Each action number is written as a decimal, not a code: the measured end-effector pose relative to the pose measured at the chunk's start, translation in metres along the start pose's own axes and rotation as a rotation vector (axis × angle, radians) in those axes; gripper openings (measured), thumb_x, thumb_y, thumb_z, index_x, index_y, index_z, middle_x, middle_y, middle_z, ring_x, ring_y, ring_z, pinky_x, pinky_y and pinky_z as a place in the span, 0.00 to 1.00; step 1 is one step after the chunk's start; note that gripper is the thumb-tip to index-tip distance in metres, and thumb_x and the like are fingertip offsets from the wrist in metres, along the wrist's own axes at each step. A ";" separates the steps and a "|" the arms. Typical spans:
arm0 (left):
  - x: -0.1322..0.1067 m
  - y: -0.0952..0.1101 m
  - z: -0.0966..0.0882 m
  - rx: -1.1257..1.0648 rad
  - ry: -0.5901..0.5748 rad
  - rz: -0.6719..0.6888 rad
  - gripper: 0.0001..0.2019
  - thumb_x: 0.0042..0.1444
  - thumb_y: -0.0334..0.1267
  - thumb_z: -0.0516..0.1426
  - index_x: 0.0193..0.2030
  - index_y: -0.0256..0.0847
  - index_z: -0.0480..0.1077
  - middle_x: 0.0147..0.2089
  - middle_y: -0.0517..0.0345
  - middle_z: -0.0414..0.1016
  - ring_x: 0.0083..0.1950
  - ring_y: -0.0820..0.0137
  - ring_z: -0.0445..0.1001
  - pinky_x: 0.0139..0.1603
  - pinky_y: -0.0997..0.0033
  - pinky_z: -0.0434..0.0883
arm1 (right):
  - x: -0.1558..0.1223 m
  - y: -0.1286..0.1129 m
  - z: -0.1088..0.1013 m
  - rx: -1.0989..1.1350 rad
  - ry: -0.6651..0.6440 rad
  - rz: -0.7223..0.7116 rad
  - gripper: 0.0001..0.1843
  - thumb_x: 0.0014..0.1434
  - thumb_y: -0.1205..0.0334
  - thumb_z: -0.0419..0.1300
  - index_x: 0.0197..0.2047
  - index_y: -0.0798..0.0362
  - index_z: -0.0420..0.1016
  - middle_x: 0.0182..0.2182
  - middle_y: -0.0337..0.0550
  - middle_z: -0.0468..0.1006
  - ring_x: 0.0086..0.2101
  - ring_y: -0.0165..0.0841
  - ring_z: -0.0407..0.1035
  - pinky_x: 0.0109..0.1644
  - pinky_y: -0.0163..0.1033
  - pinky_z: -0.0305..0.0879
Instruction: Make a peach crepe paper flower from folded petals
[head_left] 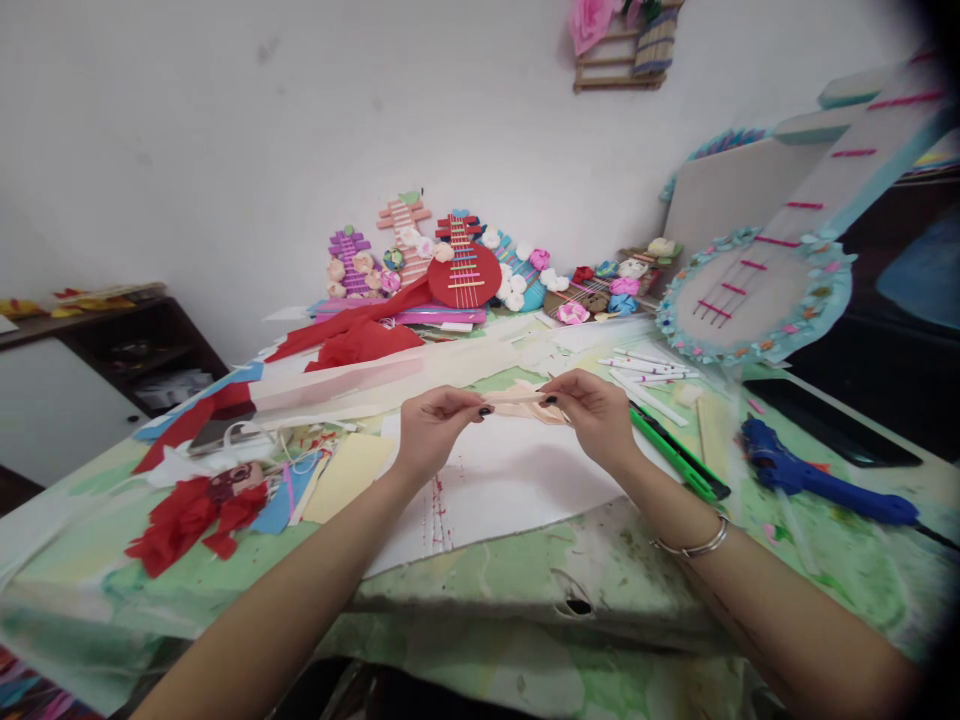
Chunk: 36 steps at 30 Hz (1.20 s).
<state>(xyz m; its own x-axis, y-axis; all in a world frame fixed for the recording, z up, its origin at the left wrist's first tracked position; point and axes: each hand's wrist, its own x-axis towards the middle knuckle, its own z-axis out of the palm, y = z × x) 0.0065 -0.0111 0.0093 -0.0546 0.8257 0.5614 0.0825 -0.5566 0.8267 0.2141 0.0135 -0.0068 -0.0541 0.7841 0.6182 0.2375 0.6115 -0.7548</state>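
Observation:
Between my two hands a narrow pale peach strip of paper [513,399] is stretched out level above the table. My left hand [435,428] pinches one end between thumb and finger. At the other end my right hand [592,412] pinches it the same way. Behind the strip lies more crinkled peach paper [529,409]; whether it joins the strip I cannot tell. Beneath my hands a white sheet [510,490] rests on the table, with red marks near its left side. A green utility knife [679,452] lies just right of my right hand.
A blue glue gun [825,475] and a black phone-like slab [831,420] lie at right. Small decorated paper lutes, one red [465,275], lean at the back wall. A large lute model [757,290] stands right. Red crepe paper [180,515] and scraps cover the left.

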 end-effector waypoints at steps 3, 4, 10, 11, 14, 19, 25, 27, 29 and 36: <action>0.001 0.001 0.001 -0.055 0.001 -0.008 0.09 0.41 0.36 0.66 0.24 0.35 0.71 0.25 0.55 0.77 0.28 0.70 0.76 0.31 0.70 0.74 | 0.000 -0.001 0.001 0.012 -0.010 0.015 0.03 0.54 0.64 0.58 0.31 0.53 0.73 0.23 0.40 0.77 0.26 0.32 0.71 0.31 0.37 0.64; 0.001 0.001 0.001 -0.078 -0.001 -0.015 0.10 0.41 0.36 0.67 0.24 0.35 0.70 0.25 0.55 0.76 0.28 0.69 0.76 0.30 0.70 0.74 | 0.000 -0.002 0.001 0.024 -0.014 0.014 0.03 0.54 0.64 0.58 0.31 0.53 0.72 0.23 0.39 0.76 0.25 0.32 0.71 0.31 0.36 0.64; 0.003 -0.004 -0.001 -0.099 -0.038 -0.077 0.15 0.43 0.37 0.65 0.38 0.35 0.72 0.24 0.58 0.76 0.25 0.69 0.76 0.28 0.71 0.73 | 0.000 -0.005 0.003 0.043 -0.028 0.025 0.03 0.53 0.64 0.59 0.30 0.54 0.72 0.22 0.38 0.75 0.23 0.30 0.70 0.30 0.36 0.63; 0.003 -0.005 -0.001 -0.076 -0.043 -0.080 0.14 0.44 0.37 0.65 0.38 0.35 0.74 0.23 0.58 0.76 0.25 0.69 0.76 0.27 0.72 0.73 | 0.000 -0.005 0.003 0.045 -0.031 0.030 0.03 0.53 0.64 0.59 0.30 0.54 0.72 0.22 0.38 0.75 0.23 0.29 0.70 0.30 0.35 0.63; 0.004 -0.007 -0.001 -0.045 -0.070 -0.079 0.12 0.45 0.38 0.64 0.36 0.34 0.75 0.21 0.59 0.75 0.23 0.71 0.74 0.27 0.72 0.72 | 0.000 -0.005 0.004 0.060 -0.040 0.042 0.02 0.53 0.65 0.59 0.30 0.54 0.71 0.22 0.38 0.74 0.23 0.29 0.69 0.29 0.35 0.63; 0.004 -0.008 0.000 -0.102 -0.116 -0.076 0.10 0.47 0.38 0.64 0.34 0.34 0.74 0.23 0.56 0.76 0.26 0.70 0.75 0.28 0.71 0.72 | 0.000 -0.004 0.005 0.070 -0.053 0.052 0.03 0.53 0.64 0.59 0.30 0.54 0.71 0.21 0.38 0.74 0.23 0.30 0.69 0.30 0.36 0.64; 0.005 -0.009 -0.003 -0.091 -0.110 -0.102 0.16 0.46 0.38 0.64 0.43 0.34 0.72 0.26 0.57 0.75 0.28 0.70 0.76 0.31 0.71 0.74 | 0.000 -0.003 0.003 0.033 -0.064 0.034 0.03 0.54 0.64 0.58 0.31 0.54 0.71 0.22 0.38 0.75 0.24 0.31 0.70 0.31 0.36 0.64; 0.004 -0.009 -0.002 -0.066 -0.154 -0.140 0.20 0.44 0.38 0.65 0.45 0.35 0.72 0.32 0.54 0.77 0.34 0.67 0.77 0.35 0.70 0.75 | -0.001 -0.003 0.004 0.005 -0.076 0.018 0.03 0.54 0.64 0.58 0.31 0.54 0.71 0.22 0.38 0.75 0.25 0.31 0.70 0.32 0.36 0.65; 0.003 -0.008 0.001 -0.068 -0.214 -0.196 0.25 0.40 0.36 0.67 0.47 0.36 0.71 0.39 0.51 0.77 0.40 0.64 0.77 0.38 0.68 0.76 | -0.002 -0.004 0.005 -0.006 -0.096 0.007 0.02 0.54 0.65 0.58 0.31 0.53 0.71 0.22 0.38 0.74 0.25 0.31 0.71 0.33 0.36 0.65; -0.003 -0.009 0.006 -0.149 -0.314 -0.299 0.14 0.46 0.39 0.64 0.39 0.34 0.76 0.33 0.50 0.79 0.36 0.62 0.79 0.38 0.65 0.77 | -0.007 -0.007 0.011 -0.002 -0.178 0.003 0.03 0.54 0.67 0.57 0.30 0.53 0.72 0.23 0.37 0.75 0.25 0.30 0.71 0.33 0.36 0.65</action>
<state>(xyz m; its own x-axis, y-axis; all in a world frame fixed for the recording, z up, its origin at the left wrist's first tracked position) 0.0118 -0.0084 -0.0003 0.2521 0.9270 0.2777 -0.0363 -0.2777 0.9600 0.2024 0.0048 -0.0080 -0.2238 0.7924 0.5674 0.2401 0.6091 -0.7559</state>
